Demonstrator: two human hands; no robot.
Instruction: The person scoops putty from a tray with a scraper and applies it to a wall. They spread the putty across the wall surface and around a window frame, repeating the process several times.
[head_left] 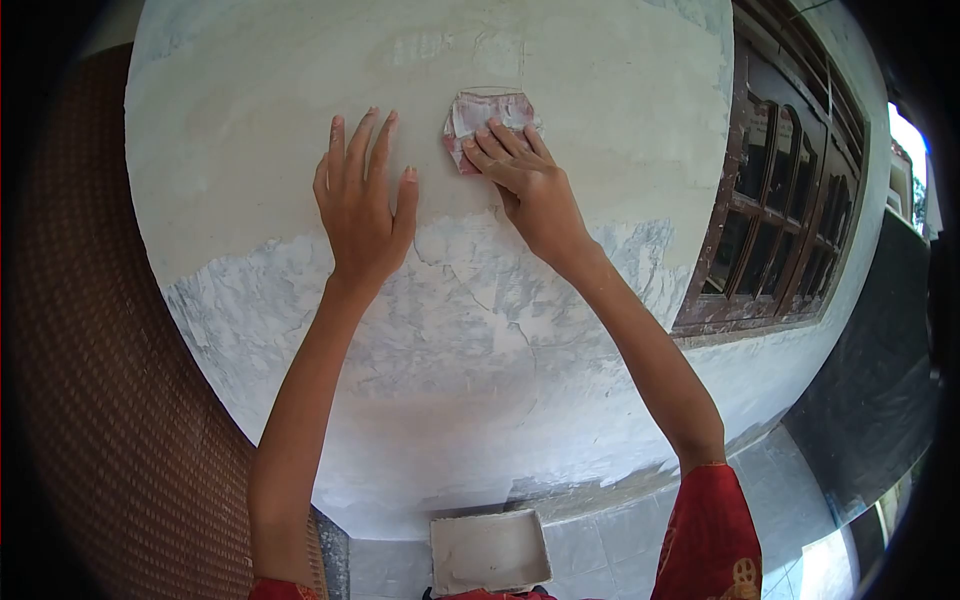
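Note:
A creased, dusty sheet of sandpaper (490, 112), pinkish with white smears, lies against the plastered wall (600, 130) in the upper middle of the head view. My right hand (530, 195) presses it there, its fingers laid over the lower right part of the sheet. To the left, my left hand (365, 200) is open with fingers spread, flat at the wall and holding nothing. Below both hands the pale upper coat gives way to a patchy grey-white band (440, 310) with thin cracks.
A brown wooden window (770, 190) with glass panes is set into the wall at right. Woven brown matting (130, 400) runs along the left. On the grey tiled floor (600, 550) below stands a shallow dusty tray (541, 550). Dark sheeting (860, 370) hangs far right.

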